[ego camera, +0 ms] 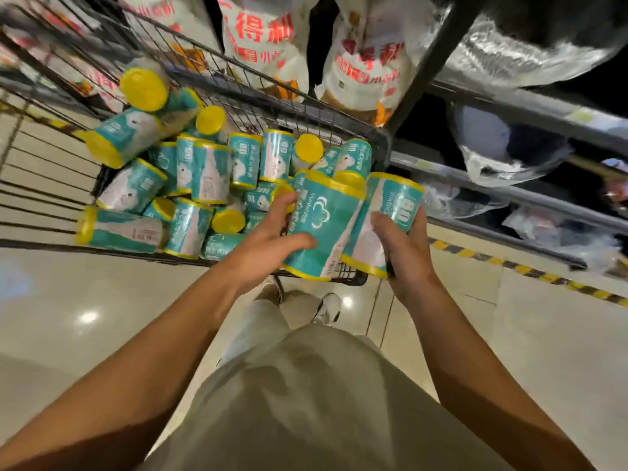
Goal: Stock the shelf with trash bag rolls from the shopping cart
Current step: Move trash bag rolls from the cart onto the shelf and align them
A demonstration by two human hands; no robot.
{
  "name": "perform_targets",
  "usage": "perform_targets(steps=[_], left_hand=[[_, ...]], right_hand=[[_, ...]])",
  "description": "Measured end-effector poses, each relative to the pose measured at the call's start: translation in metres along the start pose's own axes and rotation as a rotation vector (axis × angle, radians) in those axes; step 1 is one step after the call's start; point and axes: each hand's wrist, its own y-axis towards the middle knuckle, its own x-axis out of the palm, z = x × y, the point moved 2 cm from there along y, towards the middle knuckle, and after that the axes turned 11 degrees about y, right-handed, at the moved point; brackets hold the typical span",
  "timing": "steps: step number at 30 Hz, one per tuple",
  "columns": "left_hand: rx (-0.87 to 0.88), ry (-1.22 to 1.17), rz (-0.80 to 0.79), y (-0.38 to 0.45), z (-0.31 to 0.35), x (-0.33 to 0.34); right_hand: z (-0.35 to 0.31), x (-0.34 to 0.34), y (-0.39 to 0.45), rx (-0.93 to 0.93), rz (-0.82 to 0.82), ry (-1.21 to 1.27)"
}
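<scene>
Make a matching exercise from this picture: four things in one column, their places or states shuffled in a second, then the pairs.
Things:
1. left hand
2. right hand
3. shopping cart
4. striped floor tape

Places or states:
A. runs along the floor below the shelves
B. holds the roll marked 80
C. holds a heap of rolls
D. fingers round the roll with the cloud logo

Pairs: 1-D, 2-B, 3-C, 4-A

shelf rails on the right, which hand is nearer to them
Right. The right hand grips a roll just short of the shelf rails; the left hand is farther off, over the cart.
</scene>
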Motion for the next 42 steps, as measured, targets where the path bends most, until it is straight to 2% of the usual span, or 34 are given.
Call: perform_targets(steps=[7,11,18,25,34,42], left_hand=[[0.033,-0.063,-0.076,-0.025,0.007,0.06],[0.042,-0.133,-0.057,-0.032,0.013,0.081],[0.171,0.112,0.04,-0.042,0.036,0.102],[0.292,0.252,-0.101,-0.045,0.059,0.138],[0.499,0.417,-0.345,-0.04,0.116,0.273],[0.574,0.492,-0.377,-0.027,0.149,0.417]], right_hand=[[-0.007,-0.051,-0.041,-0.098,0.075,-0.02],[-0.015,-0.065,-0.061,-0.152,0.083,-0.034],[-0.015,-0.082,-0.103,-0.186,0.141,-0.025],[-0.014,-0.121,-0.148,-0.275,0.353,0.028],[-0.007,-0.236,-0.199,-0.384,0.676,0.184],[-0.025,-0.368,-0.198,-0.402,0.759,0.305]])
